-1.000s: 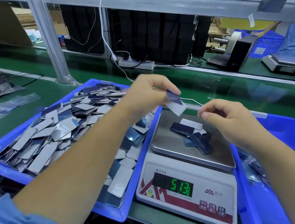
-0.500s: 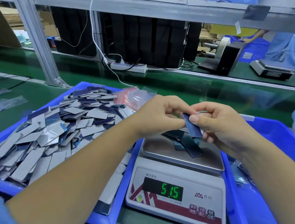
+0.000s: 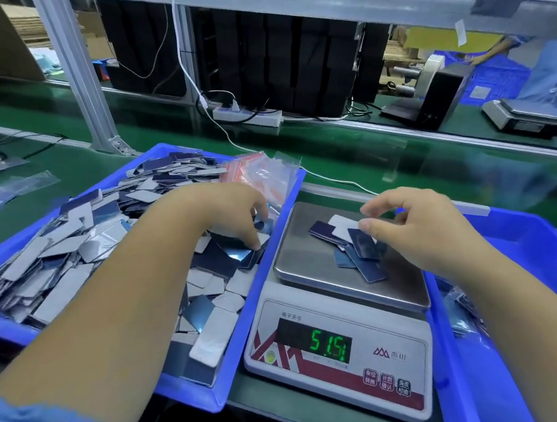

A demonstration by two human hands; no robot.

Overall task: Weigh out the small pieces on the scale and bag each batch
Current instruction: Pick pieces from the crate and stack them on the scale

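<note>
- Scale (image 3: 336, 350) on green table (image 3: 350, 157), between two blue bins; display reads about 51.5, last digits not crisp
- Steel pan (image 3: 311, 258) carries a small heap of pieces (image 3: 357, 247): dark blue rectangles overlapping pale grey ones, lying toward the pan's right half
- Left bin (image 3: 263, 279) heaped with loose small pieces (image 3: 71, 249), blue faces and grey faces mixed, thinner layer at the near right corner
- Left hand (image 3: 233, 214) reaches down into the left bin at its right side; fingers curled onto pieces there, fingertips touching a dark blue one; cannot tell for certain whether one is pinched or only touched
- Right hand (image 3: 416, 225) above the right side of the pan, fingers loosely bent and spread; thumb tip just beside the heap; nothing seen between the fingers
- Clear bags with red strips (image 3: 260, 175) lie at the far right corner of the left bin
- Right bin (image 3: 515, 244) beside the scale; some bagged items near its left wall, mostly hidden by the right forearm
- White cable (image 3: 215, 125) runs from a power strip (image 3: 248, 115) toward the scale
</note>
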